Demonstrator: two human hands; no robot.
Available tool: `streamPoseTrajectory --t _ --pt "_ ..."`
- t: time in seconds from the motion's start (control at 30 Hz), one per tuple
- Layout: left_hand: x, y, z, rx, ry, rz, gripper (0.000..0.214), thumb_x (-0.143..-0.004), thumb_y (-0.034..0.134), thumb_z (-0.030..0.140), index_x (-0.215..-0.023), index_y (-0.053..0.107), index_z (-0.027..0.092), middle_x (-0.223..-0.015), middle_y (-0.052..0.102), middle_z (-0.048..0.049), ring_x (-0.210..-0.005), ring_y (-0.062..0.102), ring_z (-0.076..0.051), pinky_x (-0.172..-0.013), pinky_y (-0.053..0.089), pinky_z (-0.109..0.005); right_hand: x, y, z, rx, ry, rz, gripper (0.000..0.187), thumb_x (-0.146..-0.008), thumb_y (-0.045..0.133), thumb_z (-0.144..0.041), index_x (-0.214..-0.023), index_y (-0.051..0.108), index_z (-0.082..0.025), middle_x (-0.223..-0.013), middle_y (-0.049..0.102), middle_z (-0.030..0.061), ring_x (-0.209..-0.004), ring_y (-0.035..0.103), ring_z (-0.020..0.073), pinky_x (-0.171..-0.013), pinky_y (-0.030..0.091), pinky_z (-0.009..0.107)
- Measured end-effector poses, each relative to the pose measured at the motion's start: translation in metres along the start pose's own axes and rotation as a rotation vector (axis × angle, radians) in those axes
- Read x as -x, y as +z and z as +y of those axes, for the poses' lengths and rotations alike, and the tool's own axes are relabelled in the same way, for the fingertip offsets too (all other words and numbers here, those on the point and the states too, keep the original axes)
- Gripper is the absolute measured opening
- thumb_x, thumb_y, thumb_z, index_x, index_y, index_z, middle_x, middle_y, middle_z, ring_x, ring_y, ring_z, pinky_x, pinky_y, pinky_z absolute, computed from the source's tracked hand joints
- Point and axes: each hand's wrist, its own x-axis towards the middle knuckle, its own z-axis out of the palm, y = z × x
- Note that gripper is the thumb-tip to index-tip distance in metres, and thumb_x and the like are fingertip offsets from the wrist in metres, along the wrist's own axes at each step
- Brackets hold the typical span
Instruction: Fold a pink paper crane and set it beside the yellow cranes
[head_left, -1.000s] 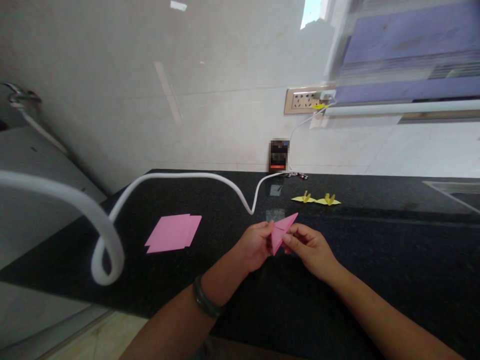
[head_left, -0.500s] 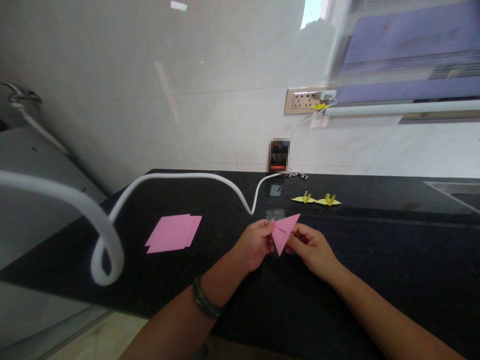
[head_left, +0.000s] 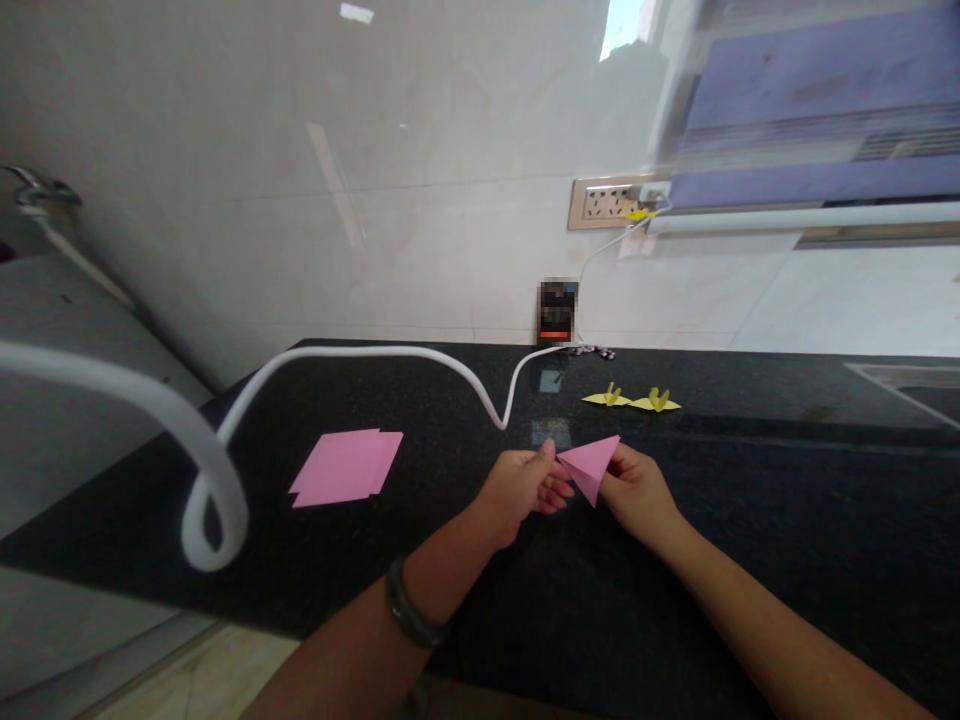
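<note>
Both my hands hold a folded pink paper triangle (head_left: 591, 464) just above the black counter (head_left: 420, 590). My left hand (head_left: 521, 490) pinches its left tip with thumb and fingers closed. My right hand (head_left: 641, 490) grips its right side, fingers curled behind the paper. A dark band sits on my left wrist (head_left: 409, 605). Flat pink paper sheets (head_left: 345, 466) lie on the counter to the left of my hands.
Two small yellow folded paper figures (head_left: 631, 399) sit behind my hands. A thick white hose (head_left: 225, 440) loops across the counter's left side. A small dark device (head_left: 556, 312) leans against the tiled wall, cabled to a wall socket (head_left: 609, 202). A sink edge (head_left: 907, 385) shows far right.
The pink triangle has turned and shifted right, its point now aiming right. My right hand moved right with it; my left hand now holds only the left tip.
</note>
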Motion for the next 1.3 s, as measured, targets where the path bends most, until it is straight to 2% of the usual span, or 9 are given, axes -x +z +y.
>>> streamPoseTrajectory --t 0.17,0.43,0.63,0.8,0.93,1.07,1.13,1.3 --pt "-0.001 -0.002 -0.002 -0.002 -0.036 -0.05 0.045 -0.068 0.046 0.052 -0.068 0.057 0.008 -0.061 0.06 -0.0067 -0.046 0.051 -0.008 -0.046 0.038 -0.02 0.002 -0.002 0.003 0.189 -0.098 -0.019 0.012 -0.066 0.05 -0.012 -0.074 0.058 -0.015 -0.066 0.059 0.0015 -0.059 0.052 0.0139 -0.055 0.041 0.025" --pt "0.0 -0.002 -0.005 -0.027 -0.073 -0.119 0.044 -0.068 0.048 0.05 -0.073 0.059 0.007 -0.069 0.062 -0.0088 -0.052 0.054 -0.009 -0.05 0.04 -0.021 0.001 0.001 0.008 0.151 -0.102 -0.062 0.017 -0.061 0.052 -0.009 -0.077 0.056 -0.017 -0.07 0.058 0.0009 -0.061 0.053 0.0133 -0.056 0.041 0.024" --pt "0.001 -0.003 -0.004 -0.011 -0.081 -0.125 0.048 -0.066 0.048 0.053 -0.073 0.059 0.007 -0.069 0.062 -0.0096 -0.052 0.055 -0.01 -0.05 0.04 -0.021 0.002 0.0 0.007 0.18 -0.099 -0.08 0.018 -0.062 0.05 -0.008 -0.077 0.055 -0.018 -0.069 0.057 0.0 -0.058 0.051 0.0122 -0.053 0.04 0.023" --pt "0.002 -0.004 -0.004 0.009 -0.078 -0.154 0.045 -0.064 0.052 0.052 -0.072 0.059 0.008 -0.065 0.061 -0.0081 -0.052 0.055 -0.01 -0.049 0.039 -0.02 0.003 0.001 0.002 0.178 -0.082 -0.023 0.021 -0.059 0.053 -0.009 -0.078 0.054 -0.018 -0.068 0.056 -0.0004 -0.058 0.051 0.012 -0.051 0.039 0.022" --pt "0.002 -0.005 -0.004 0.048 -0.049 -0.127 0.043 -0.063 0.055 0.049 -0.07 0.059 0.007 -0.057 0.059 -0.0059 -0.049 0.053 -0.009 -0.049 0.038 -0.02 0.002 0.004 -0.001 0.015 0.0 -0.008 0.024 -0.056 0.056 -0.01 -0.079 0.052 -0.017 -0.068 0.056 -0.0009 -0.057 0.052 0.0113 -0.05 0.039 0.021" --pt "-0.001 -0.007 -0.004 0.109 0.03 -0.066 0.042 -0.064 0.055 0.048 -0.07 0.059 0.006 -0.057 0.058 -0.0064 -0.048 0.051 -0.009 -0.049 0.039 -0.021 0.001 0.005 -0.003 -0.223 0.138 -0.025 0.035 -0.058 0.057 -0.013 -0.092 0.047 -0.017 -0.063 0.055 -0.0026 -0.045 0.048 0.0083 -0.041 0.036 0.018" --pt "-0.002 -0.007 -0.005 0.127 0.085 -0.013 0.041 -0.065 0.055 0.047 -0.072 0.06 0.006 -0.058 0.058 -0.0065 -0.049 0.051 -0.009 -0.049 0.038 -0.021 0.001 0.005 -0.004 -0.267 0.191 -0.036 0.03 -0.063 0.056 -0.017 -0.092 0.048 -0.016 -0.059 0.055 -0.0031 -0.038 0.043 0.006 -0.036 0.033 0.018" --pt "-0.003 -0.006 -0.004 0.047 0.17 0.077 0.035 -0.066 0.055 0.042 -0.069 0.058 0.008 -0.056 0.057 -0.0046 -0.048 0.05 -0.008 -0.049 0.038 -0.02 0.002 0.003 -0.004 -0.347 0.197 -0.037 0.005 -0.065 0.054 -0.018 -0.07 0.053 -0.015 -0.051 0.05 -0.0043 -0.036 0.037 0.004 -0.036 0.03 0.017"
